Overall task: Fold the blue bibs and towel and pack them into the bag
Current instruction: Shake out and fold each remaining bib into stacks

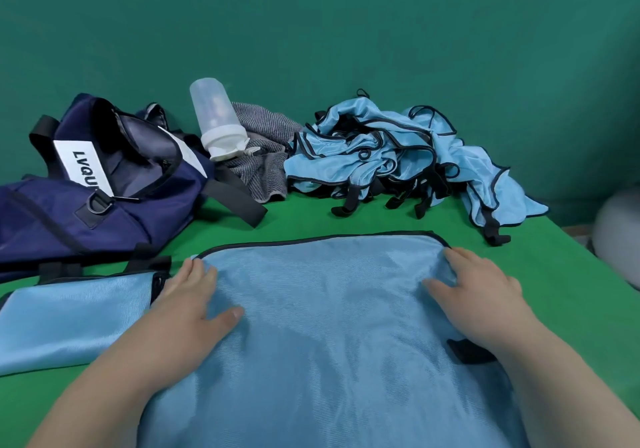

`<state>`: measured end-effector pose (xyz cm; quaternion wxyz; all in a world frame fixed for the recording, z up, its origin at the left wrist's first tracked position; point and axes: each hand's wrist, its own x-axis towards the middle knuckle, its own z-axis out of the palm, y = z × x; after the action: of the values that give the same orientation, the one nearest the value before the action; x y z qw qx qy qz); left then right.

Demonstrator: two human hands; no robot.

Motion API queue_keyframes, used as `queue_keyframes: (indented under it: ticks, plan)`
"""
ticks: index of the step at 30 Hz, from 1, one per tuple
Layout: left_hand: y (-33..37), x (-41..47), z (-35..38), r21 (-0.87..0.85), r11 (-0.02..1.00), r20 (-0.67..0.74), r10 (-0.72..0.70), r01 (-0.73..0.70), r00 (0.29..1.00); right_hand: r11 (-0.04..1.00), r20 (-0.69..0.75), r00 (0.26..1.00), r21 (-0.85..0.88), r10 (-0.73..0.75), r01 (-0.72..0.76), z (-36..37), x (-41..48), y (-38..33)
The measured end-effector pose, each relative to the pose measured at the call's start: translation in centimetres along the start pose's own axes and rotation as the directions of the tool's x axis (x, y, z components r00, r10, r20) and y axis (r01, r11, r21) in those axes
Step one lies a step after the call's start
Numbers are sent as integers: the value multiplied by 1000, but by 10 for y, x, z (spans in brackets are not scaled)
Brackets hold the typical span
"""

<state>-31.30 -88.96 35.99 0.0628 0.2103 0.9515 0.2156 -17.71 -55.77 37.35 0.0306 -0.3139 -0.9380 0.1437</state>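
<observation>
A light blue bib with dark trim [322, 326] lies spread flat on the green table in front of me. My left hand [188, 304] presses flat on its far left corner, fingers straight. At the far right corner my right hand [479, 295] rests on the cloth with fingers spread. A folded blue bib [69, 323] lies to the left. A heap of tangled blue bibs [398, 156] sits at the back right. The grey striped towel [263, 156] lies crumpled at the back centre. The navy bag [90, 198] stands open at the back left.
A translucent plastic bottle with a white cap [216, 118] lies tilted on the towel beside the bag. The bag's black straps [239, 201] trail onto the green table [346, 222]. A grey rounded object [620, 239] sits past the table's right edge.
</observation>
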Motion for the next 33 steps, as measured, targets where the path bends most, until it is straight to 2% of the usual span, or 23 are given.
queue_keyframes:
  ticks: [3,7,11,14,18,22,24,28,33]
  plan:
    - [4,-4,-5,-12,1000,20,18,-18,1000,1000,10,1000,14,-11,11,-1,0,2]
    - [9,-19,-18,-163,984,30,77,-71,997,1000,59,998,-1,-20,20,-5,-4,6]
    - [20,-36,-20,-91,981,87,181,-173,980,997,19,997,31,-73,72,-9,-12,7]
    - [33,-51,-14,-15,971,168,239,-240,956,979,-42,978,5,-203,203,-9,-29,1]
    - [47,-79,-2,81,957,241,251,-278,937,901,-94,902,69,-422,429,-4,-66,-14]
    - [58,-108,13,213,912,322,272,-350,907,821,-41,825,77,-564,565,7,-109,-30]
    - [60,-120,18,257,906,309,253,-337,917,787,8,789,77,-615,612,15,-128,-29]
    - [59,-143,30,291,912,207,236,-290,949,787,102,781,36,-616,616,20,-150,-13]
    - [50,-156,47,259,937,144,205,-237,968,860,163,856,-68,-490,505,13,-147,17]
